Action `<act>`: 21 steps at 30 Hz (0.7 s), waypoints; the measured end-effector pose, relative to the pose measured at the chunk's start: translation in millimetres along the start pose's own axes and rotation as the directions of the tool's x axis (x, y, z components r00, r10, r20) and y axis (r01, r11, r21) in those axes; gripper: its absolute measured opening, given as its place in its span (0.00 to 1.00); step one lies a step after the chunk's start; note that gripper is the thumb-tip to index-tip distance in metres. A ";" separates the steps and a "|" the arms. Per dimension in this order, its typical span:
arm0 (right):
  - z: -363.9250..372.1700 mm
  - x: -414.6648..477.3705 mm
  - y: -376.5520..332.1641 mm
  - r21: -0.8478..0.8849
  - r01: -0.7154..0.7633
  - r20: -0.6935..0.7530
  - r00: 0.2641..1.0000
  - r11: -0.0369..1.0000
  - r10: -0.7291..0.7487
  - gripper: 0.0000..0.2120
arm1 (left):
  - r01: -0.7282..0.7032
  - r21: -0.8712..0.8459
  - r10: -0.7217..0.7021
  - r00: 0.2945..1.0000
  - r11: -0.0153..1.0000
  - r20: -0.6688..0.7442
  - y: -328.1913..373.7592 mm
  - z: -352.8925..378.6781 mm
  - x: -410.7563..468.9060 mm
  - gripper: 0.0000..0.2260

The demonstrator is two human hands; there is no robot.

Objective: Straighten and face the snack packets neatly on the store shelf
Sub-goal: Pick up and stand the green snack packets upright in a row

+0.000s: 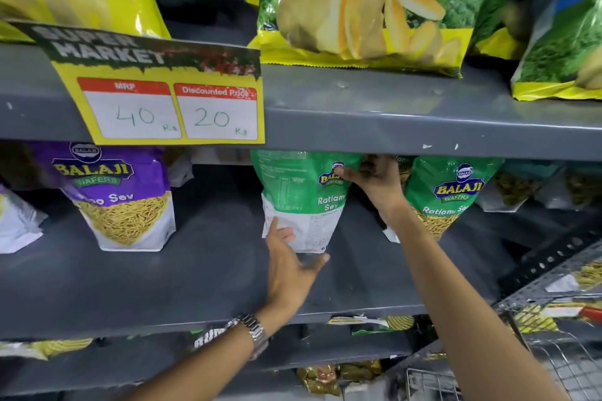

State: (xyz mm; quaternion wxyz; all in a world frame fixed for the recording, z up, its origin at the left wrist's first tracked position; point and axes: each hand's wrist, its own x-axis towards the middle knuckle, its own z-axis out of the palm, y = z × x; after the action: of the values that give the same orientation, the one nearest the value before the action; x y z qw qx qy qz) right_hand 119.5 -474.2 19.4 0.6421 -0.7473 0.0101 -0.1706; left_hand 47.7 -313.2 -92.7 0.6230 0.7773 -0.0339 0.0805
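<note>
A green Ratlami Sev packet (pixel 301 192) stands upright in the middle of the grey middle shelf (pixel 202 273), turned so its back and side show. My left hand (pixel 290 264) cups its white bottom edge, thumb under it. My right hand (pixel 374 182) grips its upper right corner just below the shelf above. A second green Ratlami Sev packet (pixel 449 195) stands behind my right forearm, facing forward. A purple Aloo Sev packet (pixel 120 195) stands to the left, facing forward.
A yellow price card (pixel 169 98) hangs from the upper shelf's edge (pixel 423 127). Large chip bags (pixel 365 6) sit on the upper shelf. More packets lie at the far left, far right and on lower shelves. A wire basket (pixel 553 352) is at the lower right.
</note>
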 end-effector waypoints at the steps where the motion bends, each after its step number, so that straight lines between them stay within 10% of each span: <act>1: 1.9 -4.6 0.6 -0.018 0.014 -0.024 1.000 1.000 -0.014 0.25 | 0.014 -0.009 -0.014 1.000 1.000 0.003 3.3 6.4 0.1 0.47; 14: 23.8 -65.5 -20.5 0.012 0.073 0.086 0.994 0.997 -0.073 0.18 | 0.017 -0.029 -0.015 0.998 0.999 0.059 12.6 17.0 24.0 0.63; 21: 21.8 -60.0 -21.7 -0.076 0.141 0.169 0.977 0.987 -0.126 0.06 | -0.076 -0.056 0.069 0.990 0.996 -0.123 -1.1 7.2 40.6 0.52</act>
State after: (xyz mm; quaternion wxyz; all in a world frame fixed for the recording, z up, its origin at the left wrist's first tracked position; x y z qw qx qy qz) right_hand 64.5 -435.5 23.2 0.5946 -0.7852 -0.0856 -0.1506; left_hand 88.5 -318.0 -88.5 0.6438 0.7501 -0.0267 0.1490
